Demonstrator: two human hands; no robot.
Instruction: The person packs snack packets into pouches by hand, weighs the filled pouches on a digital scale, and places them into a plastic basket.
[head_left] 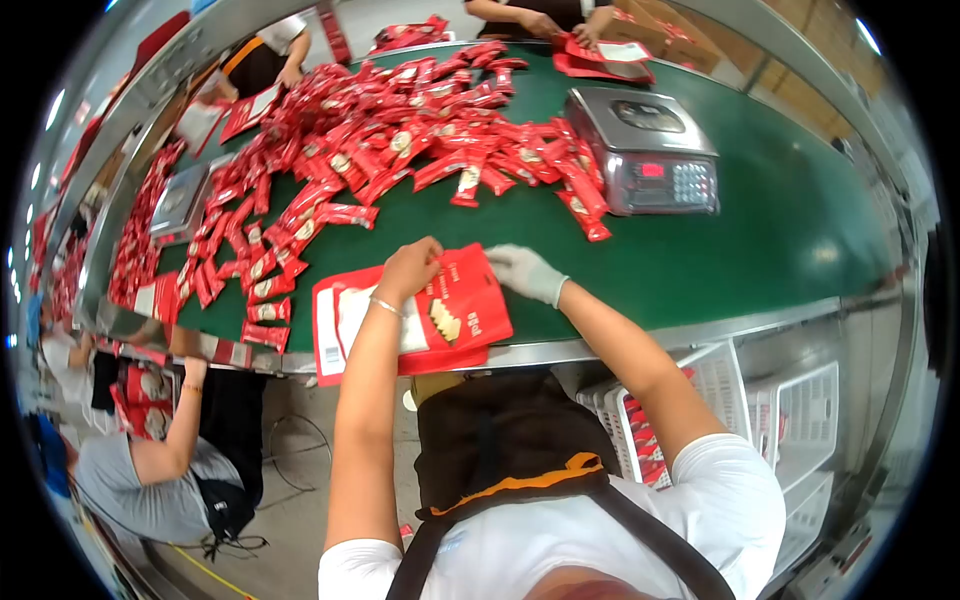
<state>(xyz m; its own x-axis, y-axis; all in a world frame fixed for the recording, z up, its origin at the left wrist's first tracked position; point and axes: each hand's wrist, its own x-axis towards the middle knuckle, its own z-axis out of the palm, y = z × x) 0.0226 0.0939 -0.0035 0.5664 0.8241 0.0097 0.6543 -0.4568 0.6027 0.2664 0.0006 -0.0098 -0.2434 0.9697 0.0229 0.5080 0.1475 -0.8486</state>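
A red and white printed bag (470, 300) lies at the near edge of the green table, its right end at my gloved right hand. My left hand (412, 268), bare with a bracelet at the wrist, rests on the bag's top with its fingers curled together; what they pinch is too small to tell. My right hand (527, 274) wears a white glove and closes on the bag's upper right corner. Beyond the bag spreads a large heap of small red wrapped packets (400, 140).
A digital scale (655, 180) stands at the back right, another scale (180, 205) at the left. Co-workers' hands are at the far edge, and a person in grey (150, 480) is at lower left. White crates (720, 385) stand below the table's right side.
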